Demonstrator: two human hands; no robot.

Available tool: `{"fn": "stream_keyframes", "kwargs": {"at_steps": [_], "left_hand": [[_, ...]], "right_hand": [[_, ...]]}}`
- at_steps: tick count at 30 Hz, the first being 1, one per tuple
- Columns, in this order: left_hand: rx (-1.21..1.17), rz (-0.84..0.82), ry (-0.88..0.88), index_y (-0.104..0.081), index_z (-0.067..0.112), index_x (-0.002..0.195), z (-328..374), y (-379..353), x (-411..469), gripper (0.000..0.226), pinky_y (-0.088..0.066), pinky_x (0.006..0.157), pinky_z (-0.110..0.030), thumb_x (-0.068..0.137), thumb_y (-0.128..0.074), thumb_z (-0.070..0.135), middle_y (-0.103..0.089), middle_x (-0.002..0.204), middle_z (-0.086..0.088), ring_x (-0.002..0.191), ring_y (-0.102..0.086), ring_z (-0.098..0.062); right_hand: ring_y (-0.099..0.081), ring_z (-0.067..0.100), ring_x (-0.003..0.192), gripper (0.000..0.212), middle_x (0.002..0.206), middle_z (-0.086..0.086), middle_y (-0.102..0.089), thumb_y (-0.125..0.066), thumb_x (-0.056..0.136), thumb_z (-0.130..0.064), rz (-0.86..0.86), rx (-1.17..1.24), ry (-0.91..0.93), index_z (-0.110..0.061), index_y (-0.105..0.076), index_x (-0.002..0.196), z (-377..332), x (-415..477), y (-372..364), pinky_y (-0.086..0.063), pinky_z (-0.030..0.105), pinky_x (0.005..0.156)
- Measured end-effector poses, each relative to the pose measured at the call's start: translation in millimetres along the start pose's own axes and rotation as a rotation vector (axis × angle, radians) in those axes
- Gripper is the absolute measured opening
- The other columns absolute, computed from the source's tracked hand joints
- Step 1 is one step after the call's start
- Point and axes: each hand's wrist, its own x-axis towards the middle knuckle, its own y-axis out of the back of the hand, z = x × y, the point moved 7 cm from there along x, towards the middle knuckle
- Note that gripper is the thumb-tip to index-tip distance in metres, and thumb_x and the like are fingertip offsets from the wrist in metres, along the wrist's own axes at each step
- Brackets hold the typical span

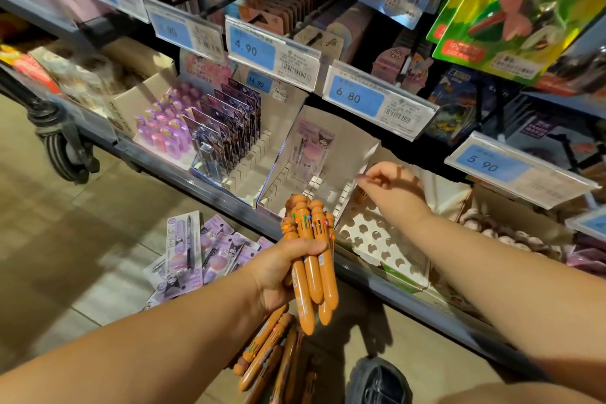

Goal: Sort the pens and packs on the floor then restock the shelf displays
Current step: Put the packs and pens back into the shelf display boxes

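Here, chunky orange multicolour pens [311, 266] go into the white perforated display tray [377, 239].
Left hand [278, 272] grips the bundle as supply; right hand [390, 187] pinches one pen narrowly, seating it in a hole.

Single head-worn wide view, angled down, close over shelf [210, 188] and floor [82, 239]

Orange pens [311, 259] bunched upright above the floor; purple packs [196, 249] scattered there.
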Motion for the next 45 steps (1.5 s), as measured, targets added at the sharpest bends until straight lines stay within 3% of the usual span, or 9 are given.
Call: {"fn": "stream_keyframes", "kwargs": {"at_steps": [3,6,13,20,23,27,31,39,45], "left_hand": [[0.026,-0.017,0.002,-0.062,0.005,0.109,-1,-5,0,0.070,-0.056,0.070,-0.036,0.047,-0.083,0.028,-0.072,0.080,-0.010,0.072,-0.070,-0.022],[0.055,-0.042,-0.002,-0.064,0.006,0.102,-4,-11,1,0.048,-0.056,0.068,-0.033,0.060,-0.077,0.023,-0.070,0.078,-0.008,0.070,-0.068,-0.019],[0.064,-0.108,0.000,-0.066,0.006,0.095,-14,-24,-2,0.028,-0.057,0.063,-0.030,0.070,-0.070,0.020,-0.069,0.077,-0.009,0.065,-0.068,-0.018],[-0.042,-0.110,0.000,-0.075,0.004,0.097,-17,-28,1,0.043,-0.056,0.083,-0.040,0.059,-0.081,0.023,-0.071,0.092,-0.015,0.078,-0.070,-0.025],[-0.098,-0.120,0.010,-0.079,0.005,0.084,-16,-31,1,0.021,-0.057,0.081,-0.042,0.069,-0.072,0.019,-0.072,0.086,-0.015,0.076,-0.071,-0.027],[-0.077,-0.082,0.019,-0.077,0.005,0.088,-17,-29,2,0.032,-0.048,0.091,-0.042,0.062,-0.082,0.022,-0.070,0.089,-0.016,0.080,-0.068,-0.029],[-0.046,-0.088,0.031,-0.078,0.008,0.090,-20,-27,4,0.047,-0.038,0.088,-0.040,0.052,-0.092,0.030,-0.071,0.090,-0.015,0.086,-0.061,-0.030],[-0.125,-0.065,-0.002,-0.076,0.001,0.093,-16,-24,2,0.028,-0.057,0.082,-0.041,0.069,-0.074,0.016,-0.070,0.091,-0.019,0.076,-0.071,-0.028],[-0.134,-0.003,0.034,-0.067,0.000,0.097,-19,-21,1,0.027,-0.061,0.064,-0.033,0.074,-0.075,0.011,-0.069,0.076,-0.017,0.063,-0.070,-0.024]], "right_hand": [[-0.052,0.010,0.059,0.020,0.069,-0.004,-0.056,-0.058,0.092,-0.043,-0.349,0.206,0.005,-0.024,-0.060,0.088,-19,-31,-28,-0.044,0.022,0.055],[-0.058,0.010,0.059,0.027,0.078,0.003,-0.062,-0.070,0.085,-0.037,-0.484,0.272,-0.060,-0.017,-0.057,0.096,-20,-49,-45,-0.045,0.021,0.045],[-0.064,0.011,0.061,0.046,0.086,0.005,-0.060,-0.079,0.078,-0.025,-0.475,0.268,-0.200,-0.017,-0.051,0.113,-4,-61,-43,-0.056,0.024,0.056],[-0.060,0.007,0.053,0.013,0.072,0.000,-0.064,-0.054,0.091,-0.003,-0.476,0.571,-0.241,-0.011,-0.055,0.102,-4,-67,-37,-0.047,0.021,0.047],[-0.066,0.012,0.075,0.020,0.086,-0.002,-0.069,-0.052,0.093,-0.003,-0.491,0.675,-0.267,-0.012,-0.055,0.111,4,-69,-38,-0.058,0.034,0.071],[-0.063,0.019,0.089,0.025,0.106,0.011,-0.063,-0.052,0.092,-0.002,-0.461,0.687,-0.279,-0.013,-0.053,0.115,12,-69,-36,-0.052,0.040,0.090],[-0.065,0.021,0.091,0.023,0.113,0.015,-0.066,-0.056,0.091,-0.002,-0.474,0.657,-0.242,-0.015,-0.053,0.111,13,-68,-35,-0.052,0.037,0.085],[-0.065,0.009,0.072,0.022,0.084,-0.003,-0.066,-0.055,0.091,0.002,-0.501,0.649,-0.167,-0.014,-0.055,0.105,5,-65,-33,-0.052,0.025,0.063],[-0.060,0.011,0.069,0.024,0.084,0.001,-0.059,-0.057,0.088,0.008,-0.295,0.692,-0.165,-0.014,-0.055,0.098,13,-43,-11,-0.050,0.019,0.056]]}}
